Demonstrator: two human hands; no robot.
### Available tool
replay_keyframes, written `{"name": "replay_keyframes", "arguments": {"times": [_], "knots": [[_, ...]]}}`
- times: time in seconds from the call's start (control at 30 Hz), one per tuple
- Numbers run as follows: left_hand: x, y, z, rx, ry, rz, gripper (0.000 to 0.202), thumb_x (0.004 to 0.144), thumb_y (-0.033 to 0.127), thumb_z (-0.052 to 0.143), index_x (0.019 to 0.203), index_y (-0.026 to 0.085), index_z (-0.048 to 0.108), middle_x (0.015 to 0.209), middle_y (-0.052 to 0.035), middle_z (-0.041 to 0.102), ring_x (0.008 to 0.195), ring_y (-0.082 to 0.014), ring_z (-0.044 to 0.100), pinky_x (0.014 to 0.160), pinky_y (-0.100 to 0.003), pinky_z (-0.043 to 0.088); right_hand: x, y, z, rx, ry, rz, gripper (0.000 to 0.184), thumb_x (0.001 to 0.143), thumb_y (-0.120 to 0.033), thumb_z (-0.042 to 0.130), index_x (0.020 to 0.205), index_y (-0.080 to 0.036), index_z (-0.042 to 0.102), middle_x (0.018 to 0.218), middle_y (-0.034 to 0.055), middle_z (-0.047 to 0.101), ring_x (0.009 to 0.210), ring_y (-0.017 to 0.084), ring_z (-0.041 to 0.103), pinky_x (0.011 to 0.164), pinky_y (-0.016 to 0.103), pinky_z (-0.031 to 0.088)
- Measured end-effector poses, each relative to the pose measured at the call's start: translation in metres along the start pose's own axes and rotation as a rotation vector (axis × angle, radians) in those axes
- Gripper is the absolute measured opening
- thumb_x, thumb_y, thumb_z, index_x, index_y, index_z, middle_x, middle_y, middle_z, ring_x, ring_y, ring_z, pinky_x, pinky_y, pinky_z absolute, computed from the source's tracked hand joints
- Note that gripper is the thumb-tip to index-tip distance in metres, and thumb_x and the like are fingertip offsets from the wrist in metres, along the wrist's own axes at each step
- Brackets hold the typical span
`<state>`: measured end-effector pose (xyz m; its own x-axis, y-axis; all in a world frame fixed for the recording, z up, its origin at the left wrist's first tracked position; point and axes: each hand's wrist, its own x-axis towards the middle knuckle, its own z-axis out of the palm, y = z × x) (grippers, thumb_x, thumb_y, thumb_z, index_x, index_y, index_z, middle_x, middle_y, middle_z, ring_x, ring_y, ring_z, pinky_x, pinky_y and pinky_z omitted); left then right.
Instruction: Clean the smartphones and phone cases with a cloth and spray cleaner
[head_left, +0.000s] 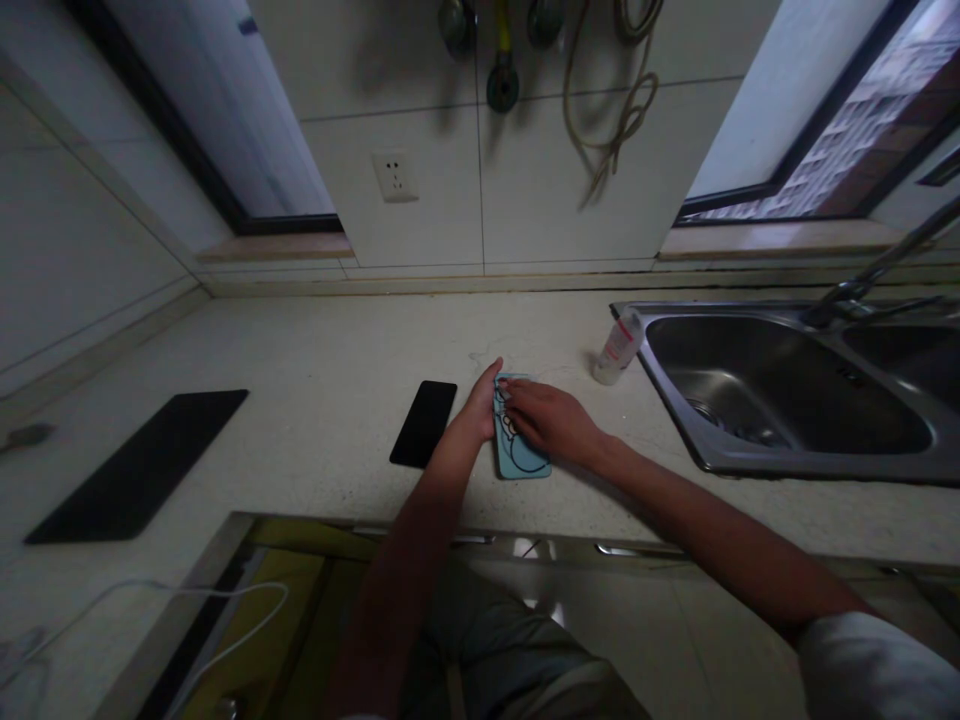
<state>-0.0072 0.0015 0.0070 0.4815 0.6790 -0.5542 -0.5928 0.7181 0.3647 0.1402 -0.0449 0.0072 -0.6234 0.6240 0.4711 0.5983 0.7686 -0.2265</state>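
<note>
A light blue phone case (525, 462) with a cartoon drawing lies on the counter before me; whether a phone is inside I cannot tell. My left hand (478, 408) grips its left edge, one finger pointing up past the top corner. Over its upper part, my right hand (553, 418) has its fingers bent and pressed together near the top left corner. Something small and greyish seems to be at those fingertips, too blurred to name. Just left of my left hand, a black phone (424, 424) lies flat, partly behind my forearm.
A clear plastic bottle (619, 346) with red print stands beside the steel sink (780, 390) on the right. A black flat panel (142, 465) lies at the left, with a white cable (225, 592) near the counter's front edge. A wall socket (394, 176) is behind.
</note>
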Motion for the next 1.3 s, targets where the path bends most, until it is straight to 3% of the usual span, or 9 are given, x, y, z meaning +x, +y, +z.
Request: {"name": "replay_keyframes", "arguments": {"times": [0.27, 0.57, 0.83, 1.1, 1.3], "knots": [[-0.003, 0.0, 0.004, 0.01, 0.015, 0.02, 0.047, 0.098, 0.046, 0.045, 0.063, 0.017, 0.058, 0.048, -0.003, 0.055, 0.045, -0.0172, 0.057, 0.056, -0.029, 0.049, 0.0, -0.005, -0.002, -0.009, -0.044, -0.005, 0.023, 0.098, -0.02, 0.049, 0.114, -0.014, 0.065, 0.134, 0.0199, 0.065, 0.126, 0.029, 0.062, 0.103, 0.046, 0.054], [-0.005, -0.002, 0.003, 0.054, 0.026, -0.014, 0.054, 0.095, 0.051, 0.052, 0.052, 0.02, 0.044, 0.043, -0.0001, 0.047, 0.044, -0.016, 0.055, 0.052, -0.027, 0.047, -0.002, 0.003, 0.005, 0.045, 0.003, -0.041, 0.018, 0.099, -0.021, 0.05, 0.106, -0.019, 0.067, 0.135, 0.0139, 0.066, 0.13, 0.024, 0.059, 0.106, 0.044, 0.052], [-0.003, -0.005, 0.004, 0.026, -0.056, -0.032, 0.046, 0.096, 0.053, 0.053, 0.073, 0.015, 0.064, 0.056, -0.0047, 0.062, 0.049, -0.0175, 0.061, 0.057, -0.029, 0.052, -0.001, 0.012, 0.01, 0.043, 0.059, 0.007, 0.019, 0.099, -0.022, 0.05, 0.108, -0.022, 0.067, 0.134, 0.0109, 0.067, 0.121, 0.023, 0.064, 0.099, 0.043, 0.055], [-0.003, -0.007, 0.001, 0.055, -0.156, -0.071, 0.05, 0.099, 0.057, 0.043, 0.086, 0.014, 0.066, 0.064, -0.008, 0.067, 0.056, -0.0215, 0.066, 0.064, -0.037, 0.057, 0.003, 0.034, -0.002, -0.102, 0.132, 0.192, 0.019, 0.099, -0.023, 0.049, 0.098, -0.02, 0.068, 0.101, 0.0098, 0.074, 0.093, 0.023, 0.068, 0.079, 0.032, 0.052], [-0.003, -0.005, -0.001, 0.045, -0.164, -0.114, 0.052, 0.097, 0.059, 0.043, 0.091, 0.013, 0.066, 0.068, -0.0101, 0.07, 0.059, -0.0232, 0.068, 0.066, -0.041, 0.058, 0.001, 0.045, 0.001, -0.106, 0.112, 0.312, 0.02, 0.098, -0.025, 0.049, 0.098, -0.021, 0.069, 0.091, 0.0075, 0.075, 0.079, 0.022, 0.068, 0.067, 0.029, 0.046]]}}
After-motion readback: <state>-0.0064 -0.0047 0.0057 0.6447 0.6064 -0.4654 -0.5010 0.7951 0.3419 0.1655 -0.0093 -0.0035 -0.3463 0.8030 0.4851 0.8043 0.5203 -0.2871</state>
